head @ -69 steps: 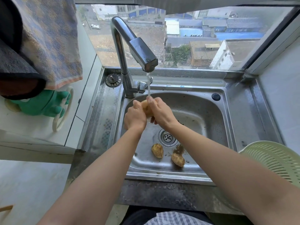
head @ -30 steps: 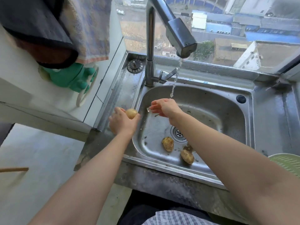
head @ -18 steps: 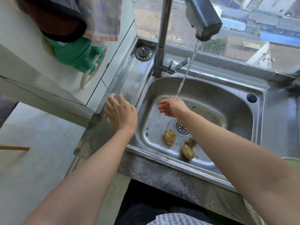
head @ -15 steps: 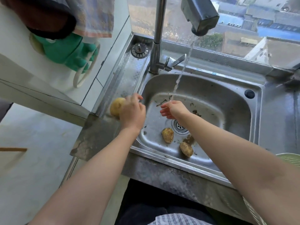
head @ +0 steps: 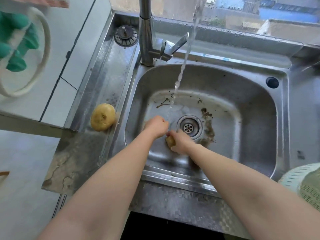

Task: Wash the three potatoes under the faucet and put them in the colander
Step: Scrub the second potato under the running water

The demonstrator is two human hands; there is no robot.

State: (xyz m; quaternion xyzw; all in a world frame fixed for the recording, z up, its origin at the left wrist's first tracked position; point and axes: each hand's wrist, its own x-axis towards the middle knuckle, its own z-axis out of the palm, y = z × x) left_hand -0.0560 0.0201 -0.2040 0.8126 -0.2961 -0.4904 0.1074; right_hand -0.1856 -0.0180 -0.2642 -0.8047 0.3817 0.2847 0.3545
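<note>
Right hand [head: 180, 143] is gripping a muddy potato [head: 170, 140], fingers wrapping over it low in the sink [head: 251, 94], centre of frame, just left of the drain [head: 189, 126]. Left hand [head: 156, 126] is sitting right against it with fingers curling like a fist; cannot tell if it is holding anything. Third potato is not showing, possibly hiding under the hands. Pale potato [head: 103, 116] is lying on the steel ledge [head: 103, 75] at left of frame, well apart from the colander [head: 308, 186] at the lower right edge.

Risks, judging: wet skin on wet peel is making the grip slippery, so the muddy potato could be squirting out and dropping back into the grit [head: 208, 132] beside the drain. Pale potato is round and resting on slick metal near the ledge's front end; a nudge could be sending it rolling off.

Water stream [head: 184, 64] from the faucet [head: 147, 37] is landing behind the hands, not on them, so rinsing is needing a lift.

Materials: sink is looking like wet, smudged stainless steel; one potato is showing smooth and yellow, one brown-crusted; colander is looking like pale green perforated plastic, domed.
</note>
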